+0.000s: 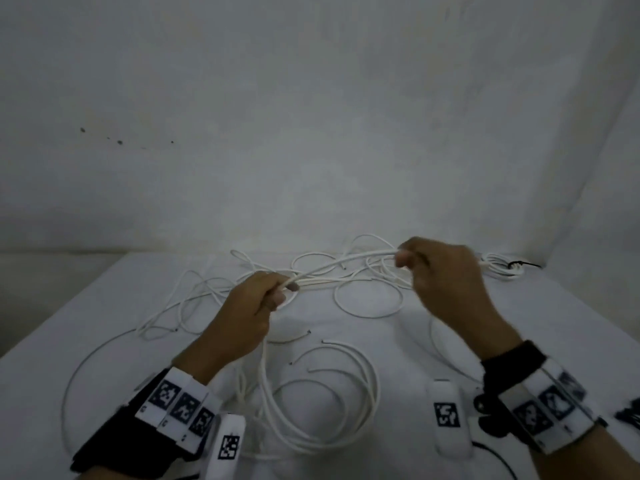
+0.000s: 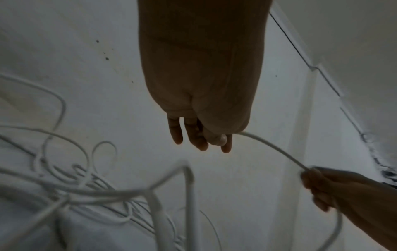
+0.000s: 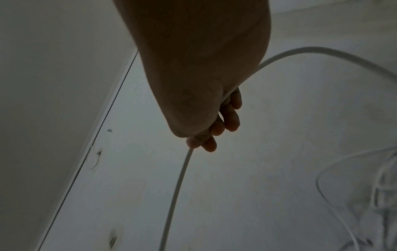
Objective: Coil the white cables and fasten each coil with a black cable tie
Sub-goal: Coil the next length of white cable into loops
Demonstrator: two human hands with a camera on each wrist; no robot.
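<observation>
Left hand (image 1: 258,299) and right hand (image 1: 440,268), grips curled on thin white round cable (image 1: 343,263) | stretched taut above white desk (image 1: 519,323), twelve o'clock of loose loops | straightening for coiling.

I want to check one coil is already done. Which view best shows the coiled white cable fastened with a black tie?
The head view: the coiled white cable fastened with a black tie lies at the table's far right, beyond the right hand. Neither wrist view shows it recognisably; both show mostly a hand and the held cable.
</observation>
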